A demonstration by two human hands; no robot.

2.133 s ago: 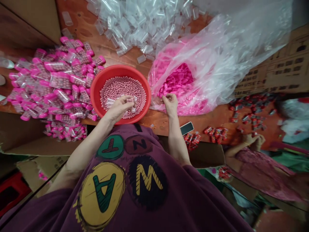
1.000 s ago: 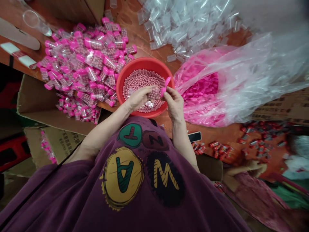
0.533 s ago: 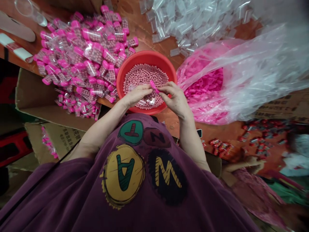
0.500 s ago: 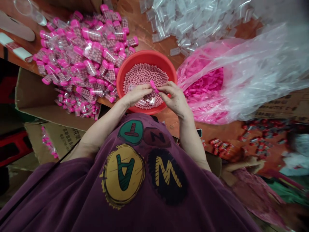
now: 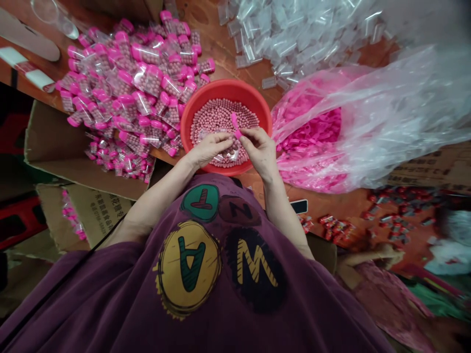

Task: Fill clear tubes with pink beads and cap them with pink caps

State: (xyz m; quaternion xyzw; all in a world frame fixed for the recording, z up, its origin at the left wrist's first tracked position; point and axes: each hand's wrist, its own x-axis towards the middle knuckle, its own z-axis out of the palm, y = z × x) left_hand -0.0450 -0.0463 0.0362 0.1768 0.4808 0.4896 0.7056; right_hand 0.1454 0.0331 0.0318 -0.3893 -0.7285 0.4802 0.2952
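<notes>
Both hands are over a red bowl (image 5: 188, 115) filled with small pink beads (image 5: 217, 110). My right hand (image 5: 259, 149) pinches a pink plastic flip cap (image 5: 234, 122) between thumb and forefinger, its narrow lid part pointing up. Close beside it, my left hand (image 5: 211, 148) is closed, thumb against forefinger, near the base of the cap. Whether a clear bottle sits in the left fingers is hard to see. Below the hands, clear plastic (image 5: 225, 158) lies on the beads.
Filled pink-capped bottles (image 5: 143, 78) are heaped at left, spilling toward a cardboard box (image 5: 55, 142). Clear empty bottles (image 5: 290, 34) lie at the back. A plastic bag (image 5: 379, 117) of pink caps (image 5: 324, 130) sits at right. A phone (image 5: 299, 206) and another person's arm (image 5: 362, 257) are lower right.
The pink cap has moved slightly right, away from my left fingers, and now stands more upright in my right hand. Both hands are a little lower over the bowl.
</notes>
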